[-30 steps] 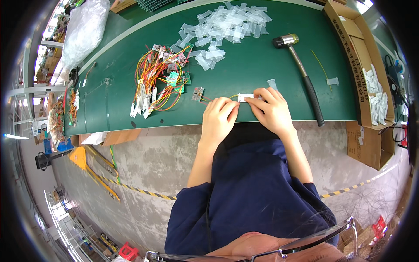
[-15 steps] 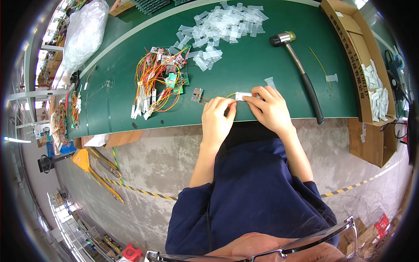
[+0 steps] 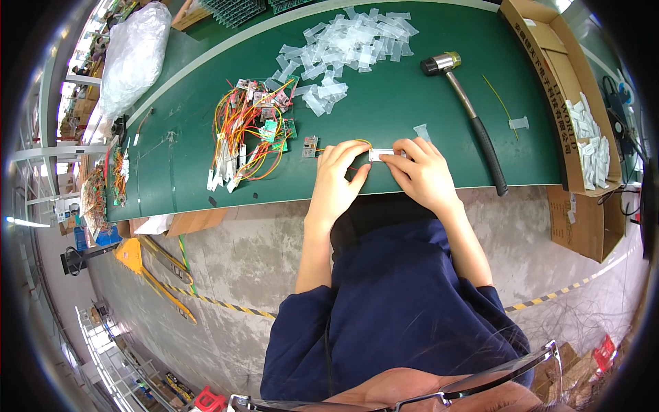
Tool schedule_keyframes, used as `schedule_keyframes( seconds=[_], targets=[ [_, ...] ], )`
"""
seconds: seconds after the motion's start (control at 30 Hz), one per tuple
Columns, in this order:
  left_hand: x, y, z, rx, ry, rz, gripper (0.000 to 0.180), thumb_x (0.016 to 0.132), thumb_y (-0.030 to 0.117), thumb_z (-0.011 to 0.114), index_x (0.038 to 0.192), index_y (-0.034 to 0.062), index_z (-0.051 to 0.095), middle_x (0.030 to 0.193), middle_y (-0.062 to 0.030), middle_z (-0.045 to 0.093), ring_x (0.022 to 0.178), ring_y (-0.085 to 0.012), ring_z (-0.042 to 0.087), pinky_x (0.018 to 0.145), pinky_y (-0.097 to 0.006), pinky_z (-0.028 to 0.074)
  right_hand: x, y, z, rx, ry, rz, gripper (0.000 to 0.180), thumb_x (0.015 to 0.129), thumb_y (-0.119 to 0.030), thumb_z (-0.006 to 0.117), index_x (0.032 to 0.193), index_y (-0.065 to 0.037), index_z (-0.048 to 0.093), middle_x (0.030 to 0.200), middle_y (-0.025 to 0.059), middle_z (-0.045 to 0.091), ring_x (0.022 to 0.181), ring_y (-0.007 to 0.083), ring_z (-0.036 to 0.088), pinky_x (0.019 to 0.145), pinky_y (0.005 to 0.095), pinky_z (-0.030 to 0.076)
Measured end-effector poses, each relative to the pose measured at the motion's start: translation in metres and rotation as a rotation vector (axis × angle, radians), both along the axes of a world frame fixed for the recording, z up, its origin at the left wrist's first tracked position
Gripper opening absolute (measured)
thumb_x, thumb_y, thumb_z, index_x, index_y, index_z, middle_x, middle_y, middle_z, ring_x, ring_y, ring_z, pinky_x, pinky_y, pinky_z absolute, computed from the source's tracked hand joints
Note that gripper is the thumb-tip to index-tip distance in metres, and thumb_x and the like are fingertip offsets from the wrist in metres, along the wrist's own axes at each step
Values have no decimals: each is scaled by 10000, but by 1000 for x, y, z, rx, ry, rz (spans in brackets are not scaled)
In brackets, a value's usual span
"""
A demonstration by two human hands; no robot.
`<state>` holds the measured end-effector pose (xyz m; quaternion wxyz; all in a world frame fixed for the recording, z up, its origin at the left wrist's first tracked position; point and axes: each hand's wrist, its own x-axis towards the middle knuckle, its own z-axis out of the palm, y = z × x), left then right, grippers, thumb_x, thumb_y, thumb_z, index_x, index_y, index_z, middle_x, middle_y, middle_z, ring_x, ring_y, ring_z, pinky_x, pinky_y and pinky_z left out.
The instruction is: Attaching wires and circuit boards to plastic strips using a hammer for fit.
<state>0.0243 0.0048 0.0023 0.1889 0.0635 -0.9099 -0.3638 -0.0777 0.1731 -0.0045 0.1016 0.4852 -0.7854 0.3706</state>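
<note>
Both hands meet at the near edge of the green surface (image 3: 412, 96). The left hand (image 3: 336, 182) and the right hand (image 3: 422, 172) pinch a small clear plastic bag (image 3: 382, 155) between them, the left fingers (image 3: 347, 151) closed on its left end and the right fingers (image 3: 398, 159) closed on its right end. A thin orange wire (image 3: 343, 145) loops out from under the left fingers; whether it sits inside the bag I cannot tell.

Just left of the left fingers lies a small circuit board (image 3: 310, 145), apart from them. Farther left is a tangle of orange and yellow wired boards (image 3: 250, 127). Beyond the fingers, toward the far side of the surface, a heap of empty clear bags (image 3: 350, 48) is spread out. One loose bag (image 3: 422, 132) lies just beyond the right fingers. To the right of the right hand a hammer (image 3: 473, 117) with a black grip lies flat, and past it stands an open cardboard box (image 3: 563, 103) holding filled packets.
</note>
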Motion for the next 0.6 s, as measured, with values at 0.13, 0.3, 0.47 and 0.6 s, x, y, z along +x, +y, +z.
schedule_keyframes(
  seconds=[0.13,0.3,0.47,0.6],
  targets=[
    [-4,-5,8,-37,-44,-43,333,769,42,746,1092,72,672,1141,-38,670,980,-226,562,918,-330,437,-1,1,0,1,-3,-1,170,776,-84,718,942,-115,735,892,3,585,766,186,563,685,321,468],
    [-2,-10,2,-10,-31,-69,369,761,57,761,1119,85,677,1172,-24,668,979,-217,549,931,-336,430,0,0,0,-5,-7,2,172,771,-83,720,940,-113,737,894,3,586,768,187,564,689,321,469],
    [-4,-10,2,-47,-27,-88,416,764,80,761,1172,113,684,1203,-6,659,999,-219,520,961,-340,403,-1,0,-1,-3,-9,-1,167,775,-88,722,939,-112,736,895,3,586,767,187,563,685,323,467],
    [-4,-11,6,-71,-89,-96,405,778,114,750,1178,130,691,1235,24,642,1016,-215,483,985,-331,378,-1,0,0,-4,-3,1,168,779,-93,722,945,-114,735,893,2,584,765,186,562,684,324,466]
  ],
)
